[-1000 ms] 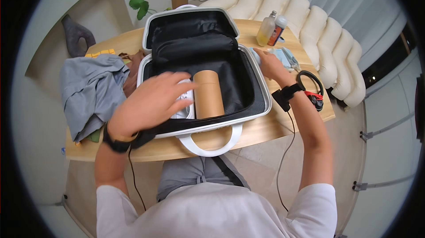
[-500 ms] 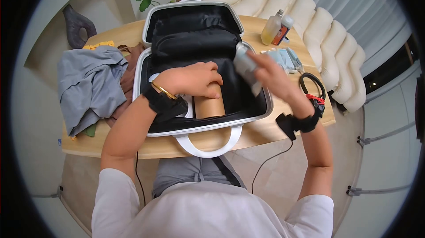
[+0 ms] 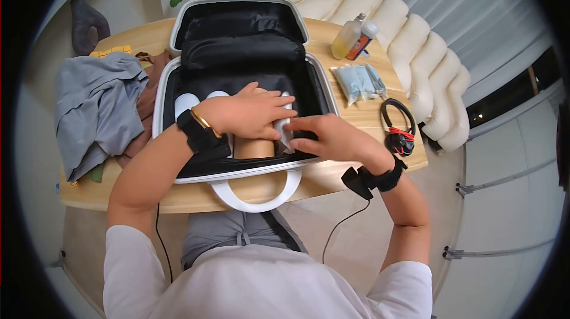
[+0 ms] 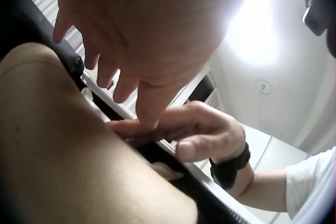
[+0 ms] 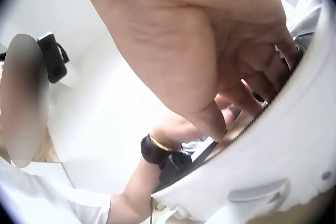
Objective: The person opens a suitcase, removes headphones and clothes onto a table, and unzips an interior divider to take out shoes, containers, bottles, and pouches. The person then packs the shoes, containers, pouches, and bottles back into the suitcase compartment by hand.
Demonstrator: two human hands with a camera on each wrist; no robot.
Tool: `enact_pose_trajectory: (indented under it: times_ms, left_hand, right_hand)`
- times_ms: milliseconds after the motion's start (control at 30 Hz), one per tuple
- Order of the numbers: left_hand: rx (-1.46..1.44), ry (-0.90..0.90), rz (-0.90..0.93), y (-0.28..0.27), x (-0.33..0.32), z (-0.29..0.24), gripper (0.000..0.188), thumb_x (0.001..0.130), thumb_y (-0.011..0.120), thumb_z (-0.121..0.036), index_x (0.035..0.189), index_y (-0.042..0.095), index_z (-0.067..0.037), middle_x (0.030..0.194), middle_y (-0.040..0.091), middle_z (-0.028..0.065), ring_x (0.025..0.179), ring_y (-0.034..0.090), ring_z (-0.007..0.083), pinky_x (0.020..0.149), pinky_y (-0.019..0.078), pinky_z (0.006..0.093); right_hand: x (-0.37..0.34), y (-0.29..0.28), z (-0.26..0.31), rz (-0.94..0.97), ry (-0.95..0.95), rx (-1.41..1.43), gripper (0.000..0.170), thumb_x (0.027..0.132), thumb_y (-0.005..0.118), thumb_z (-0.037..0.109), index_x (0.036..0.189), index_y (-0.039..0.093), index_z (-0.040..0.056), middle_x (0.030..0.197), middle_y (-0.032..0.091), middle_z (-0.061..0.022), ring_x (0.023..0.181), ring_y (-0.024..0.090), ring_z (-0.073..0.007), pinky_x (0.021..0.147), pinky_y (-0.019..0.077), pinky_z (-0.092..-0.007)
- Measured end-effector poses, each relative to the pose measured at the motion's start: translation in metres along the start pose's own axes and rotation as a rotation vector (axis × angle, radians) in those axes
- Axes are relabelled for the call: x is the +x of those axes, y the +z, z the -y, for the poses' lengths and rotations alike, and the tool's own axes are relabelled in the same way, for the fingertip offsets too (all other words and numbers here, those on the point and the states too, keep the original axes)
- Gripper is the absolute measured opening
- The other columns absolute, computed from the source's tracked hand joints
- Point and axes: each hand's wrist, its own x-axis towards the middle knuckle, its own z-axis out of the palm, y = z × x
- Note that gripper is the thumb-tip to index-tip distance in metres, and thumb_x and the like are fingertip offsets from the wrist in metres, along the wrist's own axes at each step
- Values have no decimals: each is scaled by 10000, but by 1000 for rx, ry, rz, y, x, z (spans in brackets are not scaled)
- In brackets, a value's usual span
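An open white suitcase with a black lining stands on the table before me. My left hand lies palm down over a brown cardboard tube inside it, fingers stretched to the right. Beside the tube is a slim silvery-white container, partly hidden by those fingers. My right hand reaches over the case's right side, its fingertips at that container and the thumb apart. Two white rounded things, one at the left wall, sit left of the tube. In the left wrist view the cardboard tube fills the foreground.
Folded grey cloth and brown cloth lie left of the case. To the right are a pump bottle, an orange-labelled bottle, pale blue packs and black headphones. A white handle projects over the table's front edge.
My right hand has brought the silvery container from the table's right side into the case, beside the tube. The left hand has moved onto the tube and its fingers have straightened.
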Motion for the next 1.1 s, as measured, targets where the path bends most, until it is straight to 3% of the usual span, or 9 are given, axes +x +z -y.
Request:
enact_pose_trajectory:
  times_ms: [100, 200, 467, 600, 667, 767, 867, 933, 1100]
  left_hand:
    - [-12, -24, 48, 1, -3, 1, 567, 875, 592, -396, 1360, 475, -128, 1488, 342, 147, 1367, 337, 325, 1085, 213, 594]
    - [-32, -27, 51, 0, -4, 1, 545, 874, 595, -389, 1343, 494, -129, 1479, 353, 146, 1365, 342, 314, 1089, 206, 597]
    - [-67, -35, 41, 4, -5, 6, 535, 890, 564, -412, 1338, 500, -126, 1474, 360, 142, 1371, 331, 296, 1100, 183, 596]
    - [-73, -18, 30, 7, -4, 9, 542, 893, 561, -413, 1349, 492, -128, 1468, 364, 141, 1366, 339, 295, 1095, 187, 586]
    - [-44, 9, 17, 7, -3, 9, 535, 894, 558, -409, 1345, 496, -128, 1447, 384, 142, 1348, 363, 293, 1078, 218, 578]
    - [-15, 2, 33, 4, -3, 6, 522, 887, 567, -399, 1335, 506, -138, 1412, 412, 143, 1323, 391, 289, 1061, 243, 560]
    - [-33, 20, 29, 4, -2, 6, 501, 880, 575, -386, 1317, 519, -149, 1372, 441, 140, 1299, 407, 285, 1050, 254, 554]
    - [-39, 33, -6, 9, -1, 9, 486, 867, 594, -375, 1291, 536, -145, 1364, 436, 149, 1292, 400, 299, 1049, 264, 539]
    - [-79, 14, -141, 8, -3, 2, 428, 792, 690, -314, 1164, 599, -124, 1370, 366, 197, 1279, 347, 373, 1054, 298, 460]
  right_hand:
    - [9, -30, -23, -257, 158, 272, 219, 875, 634, 214, 965, 701, 26, 779, 689, -131, 732, 666, -206, 691, 506, -309]
    - [25, -51, -102, -682, 262, -310, 261, 846, 651, 215, 1022, 682, 25, 868, 693, -190, 814, 668, -328, 719, 516, -415]
    - [22, -27, -178, -451, 564, -692, 654, 777, 685, 270, 1349, 431, 81, 979, 630, -249, 920, 615, -393, 779, 506, -472]
    - [25, -62, -108, -553, 610, 18, 664, 834, 647, 238, 1419, 367, 94, 1011, 627, -208, 822, 639, -294, 720, 513, -389]
    - [34, -59, -76, -621, 250, 636, 640, 884, 613, 211, 1443, 332, 76, 974, 632, -135, 799, 613, -191, 694, 499, -313]
    - [61, -43, -45, -357, 290, 479, 591, 919, 596, 187, 1443, 344, 84, 1056, 614, -102, 923, 585, -147, 762, 485, -282]
    - [100, -18, -73, -243, 216, 41, 603, 885, 633, 207, 1396, 379, 13, 1021, 632, -152, 906, 605, -202, 781, 486, -312]
    - [107, -16, -63, -254, 290, 11, 642, 840, 657, 236, 1375, 398, -5, 1123, 625, -234, 1035, 625, -336, 873, 499, -391]
    - [97, -17, -49, -149, 477, 270, 647, 834, 663, 271, 1364, 416, -6, 1173, 598, -265, 1063, 605, -385, 912, 490, -406]
